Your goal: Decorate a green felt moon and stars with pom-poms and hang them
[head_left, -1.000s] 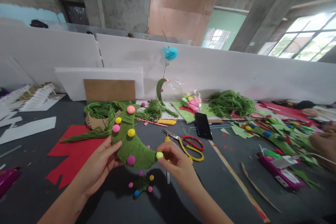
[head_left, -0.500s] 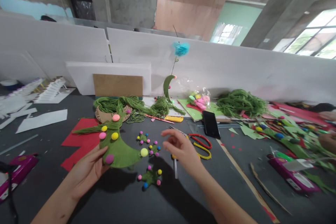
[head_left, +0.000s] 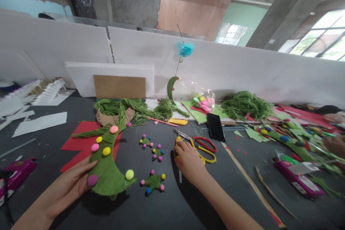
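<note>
My left hand (head_left: 74, 183) grips a crescent moon (head_left: 107, 170) wrapped in green yarn, by its outer left edge. Coloured pompoms dot the moon, which is held just above the table. My right hand (head_left: 188, 156) is closed over a yellow glue gun (head_left: 178, 139) lying on the table; a clear glue stick (head_left: 180, 176) pokes out below the fingers, which hide most of the gun. Between the hands lie three small green yarn stars with pompom tips: an upper star (head_left: 146, 141), a middle star (head_left: 157, 153) and a larger lower star (head_left: 154, 182).
Scissors (head_left: 203, 147) with red and yellow handles lie right beside my right hand, near a black phone (head_left: 216, 127). Behind are green yarn (head_left: 126, 106), a yellow cutter (head_left: 178, 121) and a blue flower (head_left: 185, 49). A co-worker's hand (head_left: 334, 144) shows at far right.
My right hand has come down from the air onto the glue gun and closed around it. The left hand has carried the moon left and lower, away from the stars.
</note>
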Tool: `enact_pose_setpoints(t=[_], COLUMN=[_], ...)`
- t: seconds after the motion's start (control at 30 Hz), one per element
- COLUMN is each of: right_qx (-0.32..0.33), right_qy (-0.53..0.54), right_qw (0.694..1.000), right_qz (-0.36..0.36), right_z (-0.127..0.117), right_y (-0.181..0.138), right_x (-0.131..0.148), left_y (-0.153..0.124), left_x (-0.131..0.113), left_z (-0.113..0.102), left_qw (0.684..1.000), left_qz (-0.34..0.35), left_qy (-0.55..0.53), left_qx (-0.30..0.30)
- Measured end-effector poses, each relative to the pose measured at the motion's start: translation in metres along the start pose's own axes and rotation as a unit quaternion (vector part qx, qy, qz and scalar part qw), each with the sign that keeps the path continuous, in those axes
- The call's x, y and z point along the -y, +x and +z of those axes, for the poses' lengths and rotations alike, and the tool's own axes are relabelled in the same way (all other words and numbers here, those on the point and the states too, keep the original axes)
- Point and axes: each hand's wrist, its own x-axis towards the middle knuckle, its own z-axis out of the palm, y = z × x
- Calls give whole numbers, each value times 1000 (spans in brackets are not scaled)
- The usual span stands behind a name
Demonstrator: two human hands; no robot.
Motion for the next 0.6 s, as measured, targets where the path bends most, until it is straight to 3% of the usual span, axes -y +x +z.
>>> enact_pose_setpoints(t=[0.23,0.4,0.6], right_qx=[15,-5,-52], right_qy=[-116,-158,-143], right_qw=[993,986,988], right_qz=[32,52,6], right_z=[-8,-8,-16], right_y=[10,10,7], right_x=[0,-7,-17], left_y=[12,19,20], left_x=[4,1,0], left_z=[0,15,32], left_qw=[997,995,995], left_qz=[-8,-10,-11], left_qy=[48,48,54], left_qx=[52,81,89])
